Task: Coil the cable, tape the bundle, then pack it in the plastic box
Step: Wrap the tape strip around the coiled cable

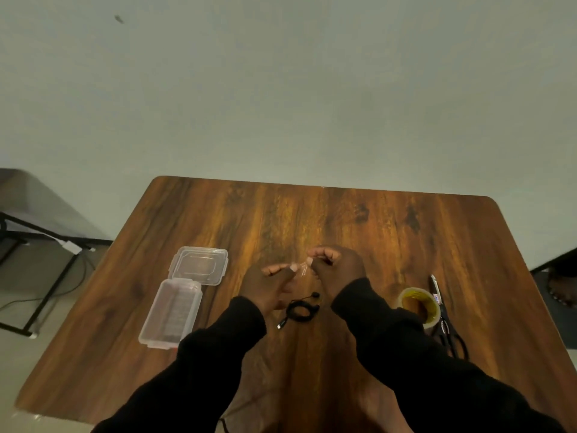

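Observation:
A thin black cable point(301, 308) lies coiled on the wooden table point(343, 220), one plug end trailing to the lower left. Just beyond it, both hands are raised over the table and pinch a small clear piece of tape point(303, 269) between them. My left hand point(272, 284) holds the tape's left edge with thumb and forefinger. My right hand point(335, 266) grips the right edge, its fingers curled. The clear plastic box point(171, 312) stands open on the left, with its lid point(199, 264) lying just behind it.
A roll of clear tape point(418, 304) sits to the right of my right forearm. Black-handled scissors point(445, 320) lie beside it near the table's right edge. Black metal table legs and a cord are on the floor at the left.

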